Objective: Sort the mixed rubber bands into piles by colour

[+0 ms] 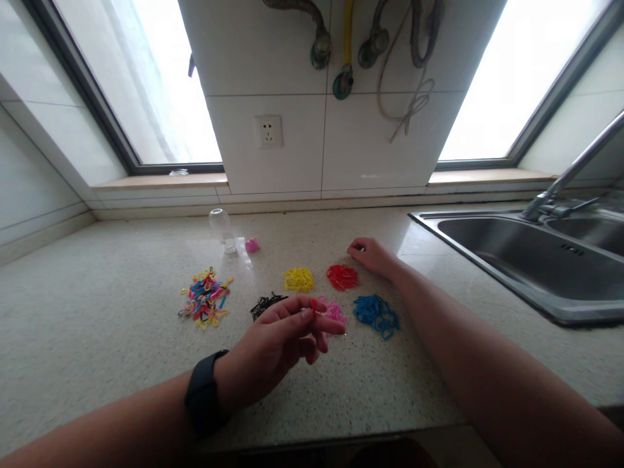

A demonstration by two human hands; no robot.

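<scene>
My left hand (287, 331) is held over the counter, pinching a small red rubber band (314, 308) between thumb and index finger. Behind it lie a black pile (267, 303) and a pink pile (335, 314) of rubber bands, both partly hidden. My right hand (369, 255) rests just past the red pile (342, 277), its fingers curled together; whatever they may hold cannot be made out. A yellow pile (299, 279) sits left of the red one, and a blue pile (376, 314) lies nearer, beside my right forearm. A mixed-colour heap (205, 296) is farther left.
A clear plastic bottle (221, 229) stands upside down at the back left, with a pink cap (252, 245) beside it. A steel sink (492, 247) with a faucet (550, 195) is set into the counter (121, 312) on the right. The tiled wall carries a socket (268, 132).
</scene>
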